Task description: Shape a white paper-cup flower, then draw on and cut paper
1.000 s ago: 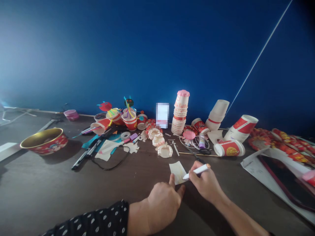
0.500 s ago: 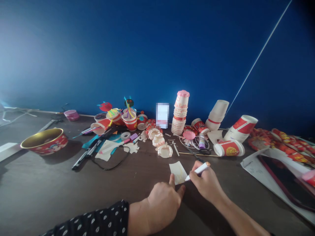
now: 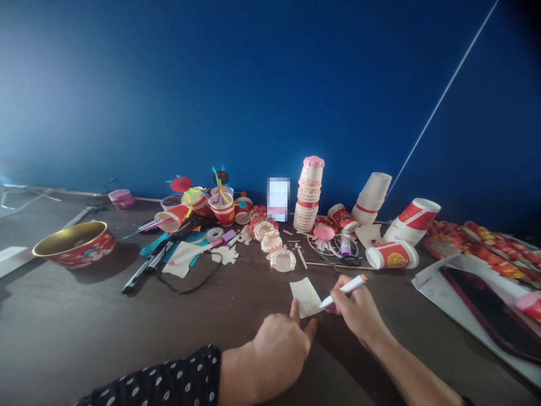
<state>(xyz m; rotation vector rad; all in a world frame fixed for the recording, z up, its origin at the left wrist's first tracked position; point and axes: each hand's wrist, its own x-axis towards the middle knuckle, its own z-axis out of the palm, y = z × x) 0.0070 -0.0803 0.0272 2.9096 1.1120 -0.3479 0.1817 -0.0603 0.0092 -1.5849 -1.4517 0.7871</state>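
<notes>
A small pale paper piece (image 3: 305,294) lies on the dark table (image 3: 84,332) just in front of me. My left hand (image 3: 281,349) rests at its near edge, fingers curled, fingertips pressing the paper down. My right hand (image 3: 358,311) is closed on a white marker (image 3: 343,291) with an orange end. The marker's tip touches the paper's right edge.
Behind the paper lie cut paper-cup flowers (image 3: 282,260), scissors (image 3: 338,264), a glue stick (image 3: 345,243), a tall cup stack (image 3: 308,194) and toppled cups (image 3: 392,255). A red and gold bowl (image 3: 74,242) sits left. Pens and a black cable (image 3: 186,282) lie centre-left. Papers (image 3: 477,304) lie right.
My right hand has shifted slightly up and right with the marker, its tip staying at the paper's right edge. My left hand has not moved.
</notes>
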